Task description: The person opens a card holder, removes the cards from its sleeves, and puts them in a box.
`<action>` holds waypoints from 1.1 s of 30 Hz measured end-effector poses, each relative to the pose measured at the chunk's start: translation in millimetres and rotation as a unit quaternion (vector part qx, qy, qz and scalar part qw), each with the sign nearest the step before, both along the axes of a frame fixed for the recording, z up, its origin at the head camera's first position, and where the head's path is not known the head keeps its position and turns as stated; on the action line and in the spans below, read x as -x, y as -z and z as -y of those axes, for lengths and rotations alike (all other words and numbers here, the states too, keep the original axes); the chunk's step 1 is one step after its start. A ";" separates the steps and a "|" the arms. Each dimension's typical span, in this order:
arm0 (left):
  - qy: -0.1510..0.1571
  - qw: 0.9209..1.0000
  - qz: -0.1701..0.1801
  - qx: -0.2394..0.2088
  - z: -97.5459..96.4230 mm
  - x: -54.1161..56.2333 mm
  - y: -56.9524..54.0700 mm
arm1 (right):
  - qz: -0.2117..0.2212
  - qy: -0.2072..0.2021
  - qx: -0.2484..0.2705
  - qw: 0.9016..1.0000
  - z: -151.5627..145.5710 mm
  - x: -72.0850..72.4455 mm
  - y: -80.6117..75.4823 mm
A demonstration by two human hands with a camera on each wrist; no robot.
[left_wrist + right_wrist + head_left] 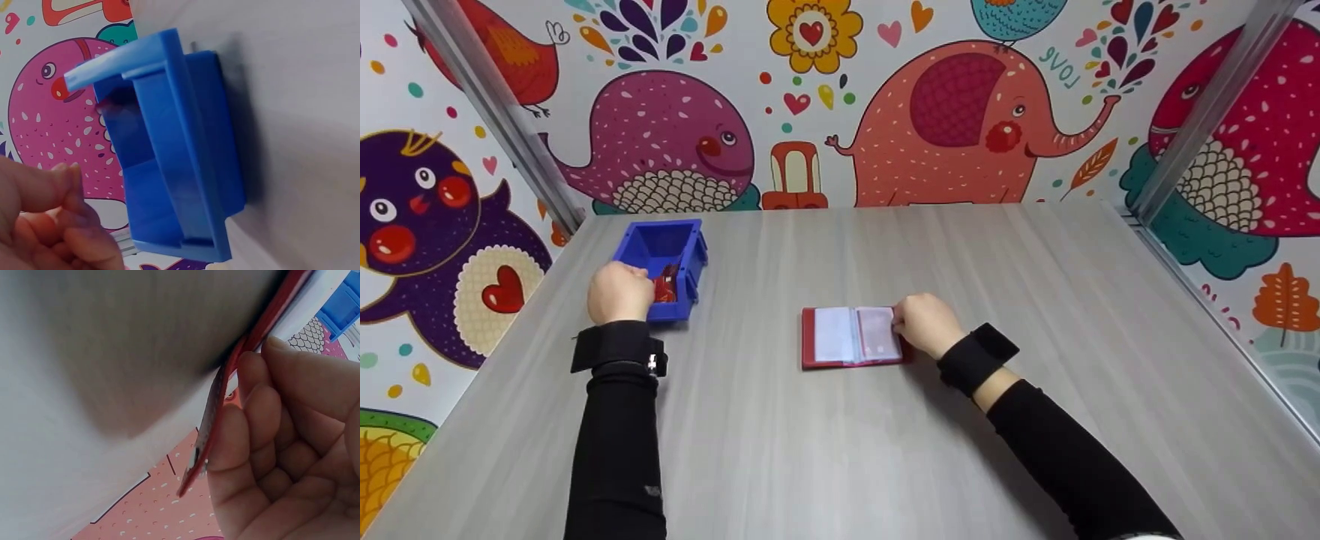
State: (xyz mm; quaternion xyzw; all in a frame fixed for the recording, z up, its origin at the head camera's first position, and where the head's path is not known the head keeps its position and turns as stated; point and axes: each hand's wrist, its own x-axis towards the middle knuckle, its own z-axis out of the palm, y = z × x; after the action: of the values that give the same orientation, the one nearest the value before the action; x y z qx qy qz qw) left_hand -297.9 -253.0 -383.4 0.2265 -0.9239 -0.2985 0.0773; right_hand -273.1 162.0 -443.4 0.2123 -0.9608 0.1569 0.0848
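Observation:
A red card holder [808,339] lies spread open on the table, with clear plastic sleeves [834,335] inside. My right hand [926,324] pinches its right edge; in the right wrist view the thumb is at the red cover [275,309] and the other fingers [228,439] curl against it. At the left, my left hand [619,292] is above the near left side of a blue plastic bin [682,309]. Its fingers are curled, thumb against forefinger, and nothing shows between them in the left wrist view. Small red items [666,285] lie inside the bin.
The grey wood-grain table [780,442] runs back to a wall printed with cartoon animals [945,127]. Metal posts [499,112] stand at the back corners. Black bands [975,360] are strapped round both wrists.

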 end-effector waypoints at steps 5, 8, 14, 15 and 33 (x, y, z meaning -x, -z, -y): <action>0.008 1.000 -0.002 0.003 1.4 -2.7 -3.8 | -0.003 -0.004 0.001 1.000 0.2 -0.1 0.3; 0.012 1.000 -0.006 0.003 1.5 -4.6 -5.7 | 0.000 -0.004 0.002 1.000 0.2 -0.5 0.3; 0.024 1.000 -0.013 0.008 -2.3 -6.7 -7.3 | 0.000 -0.002 0.001 1.000 -0.1 0.0 0.9; 0.026 0.999 -0.016 0.009 -3.6 -7.0 -7.5 | 0.000 -0.002 0.001 1.000 0.1 0.2 1.0; 0.120 0.986 -0.113 0.038 -50.4 -15.8 -1.9 | 0.029 0.018 -0.008 0.999 3.1 -1.4 -3.0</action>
State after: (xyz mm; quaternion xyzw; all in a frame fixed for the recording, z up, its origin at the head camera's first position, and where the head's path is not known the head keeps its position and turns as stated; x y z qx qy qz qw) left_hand -282.1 -202.7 -381.5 0.0755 -0.9406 -0.2936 0.1530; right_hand -271.7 158.9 -440.4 0.1910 -0.9677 0.1539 0.0584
